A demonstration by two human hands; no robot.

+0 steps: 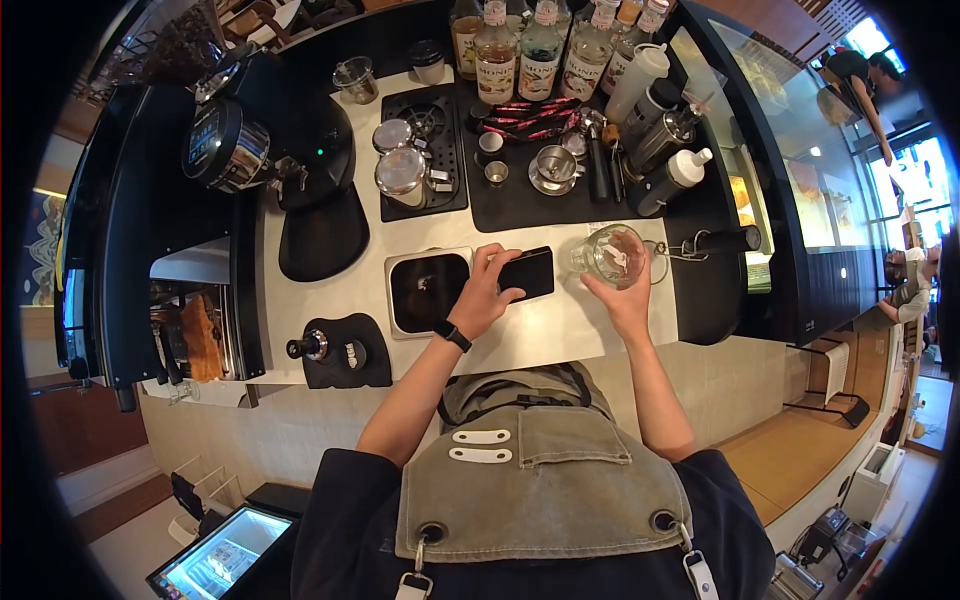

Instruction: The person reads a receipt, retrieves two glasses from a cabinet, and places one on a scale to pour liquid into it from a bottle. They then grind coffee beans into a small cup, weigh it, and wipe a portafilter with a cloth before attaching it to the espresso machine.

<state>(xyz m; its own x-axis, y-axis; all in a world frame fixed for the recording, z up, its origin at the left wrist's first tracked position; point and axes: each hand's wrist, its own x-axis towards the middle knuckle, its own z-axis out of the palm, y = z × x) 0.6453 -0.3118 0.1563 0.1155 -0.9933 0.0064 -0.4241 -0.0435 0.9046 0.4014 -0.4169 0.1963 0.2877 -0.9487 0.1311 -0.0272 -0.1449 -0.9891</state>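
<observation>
My left hand (484,292), with a black watch on the wrist, closes its thumb and fingers around the left end of a flat black rectangular device (528,273) on the white counter. The hand covers part of that device. My right hand (626,300) grips a clear drinking glass (606,252) by its near side; the glass has a white mark on it. Just left of my left hand, a metal-rimmed square knock box or tray with a dark inside (430,292) is set in the counter.
Syrup bottles (496,65) line the back. On a black mat (520,211) stand a metal cup and saucer (553,170) and squeeze bottles (682,172). Metal pitchers (402,177) sit on a drip tray. A grinder (235,150) is at left, a tamper (310,346) nearer me, a wire-framed tool (690,246) at right.
</observation>
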